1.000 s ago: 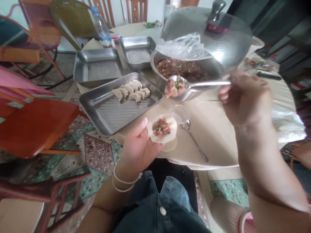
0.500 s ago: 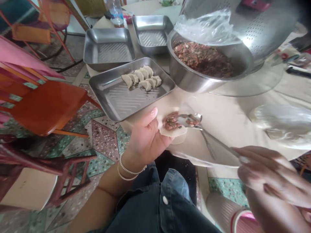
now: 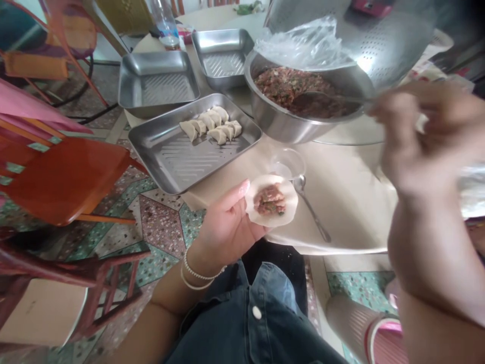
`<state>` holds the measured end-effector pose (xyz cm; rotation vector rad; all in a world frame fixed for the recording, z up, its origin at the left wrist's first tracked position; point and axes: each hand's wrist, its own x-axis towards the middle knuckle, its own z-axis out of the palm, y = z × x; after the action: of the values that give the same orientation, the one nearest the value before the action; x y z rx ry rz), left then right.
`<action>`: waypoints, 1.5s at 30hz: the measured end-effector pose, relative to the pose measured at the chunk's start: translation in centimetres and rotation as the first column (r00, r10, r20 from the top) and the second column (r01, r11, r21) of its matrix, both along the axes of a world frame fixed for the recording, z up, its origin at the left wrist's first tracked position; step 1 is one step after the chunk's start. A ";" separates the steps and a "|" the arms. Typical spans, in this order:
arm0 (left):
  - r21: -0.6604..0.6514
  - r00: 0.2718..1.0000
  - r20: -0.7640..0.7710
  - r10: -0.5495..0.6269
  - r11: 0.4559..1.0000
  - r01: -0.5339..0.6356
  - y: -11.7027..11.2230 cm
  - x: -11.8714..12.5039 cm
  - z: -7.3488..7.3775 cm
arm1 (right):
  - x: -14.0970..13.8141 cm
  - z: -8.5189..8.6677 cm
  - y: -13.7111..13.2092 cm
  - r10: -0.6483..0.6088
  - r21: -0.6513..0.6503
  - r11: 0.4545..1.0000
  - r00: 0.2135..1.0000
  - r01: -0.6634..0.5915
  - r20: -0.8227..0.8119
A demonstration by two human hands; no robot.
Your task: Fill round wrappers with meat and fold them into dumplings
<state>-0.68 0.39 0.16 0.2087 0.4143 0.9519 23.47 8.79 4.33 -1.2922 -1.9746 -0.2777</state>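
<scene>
In the left hand [image 3: 232,222], cradling a round white dough wrapper [image 3: 291,202] topped with pinkish mince [image 3: 270,198]; inside a round silver steel basin [image 3: 288,129], resting a grey metal spoon [image 3: 312,101] gripped in the right hand [image 3: 420,131]. Apparently mid-filling; next calling for a level wrapper.

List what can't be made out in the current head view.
In the head view:
Right hand: motion-blurred; finger placement unclear.
Steel bowl: far rim covered by clear plastic.
Held spoon: dim and blurred against the filling; load unclear.
Left hand: some fingers hidden behind the wrapper.
Metal lid: cut off by the top edge.
</scene>
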 end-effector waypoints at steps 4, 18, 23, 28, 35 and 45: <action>0.003 0.999 -0.005 -0.046 0.999 0.046 -0.6 0.2 -0.1 | -1.9 1.6 6.8 -0.001 -0.148 0.988 0.945 0.052 0.328; -0.046 0.999 -0.047 -0.016 0.999 0.013 -0.1 -0.8 -1.2 | -2.5 -1.6 0.3 0.272 0.131 0.952 0.961 -0.277 0.060; -0.110 0.990 -0.113 0.079 0.990 -0.091 0.2 -1.3 -1.2 | -3.0 -5.1 -1.2 0.501 -0.238 0.864 0.812 -0.444 0.300; -0.121 0.981 -0.137 0.137 0.981 -0.154 0.6 -1.1 -1.3 | -3.1 -5.3 -1.1 0.467 -0.286 0.875 0.835 -0.390 0.291; -0.084 0.988 -0.060 0.142 0.985 -0.147 0.9 0.0 -1.1 | -4.0 -4.8 -6.1 0.464 -0.088 0.885 0.879 -0.457 0.110; -0.074 0.993 -0.020 0.114 0.991 -0.115 0.5 0.6 -0.6 | -4.8 -6.6 -9.0 0.351 -0.029 0.936 0.921 -0.352 0.171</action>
<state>-0.12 0.90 -0.44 0.1251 0.4794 1.0461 18.66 -0.21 -2.29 -0.9104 -2.3094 -0.2216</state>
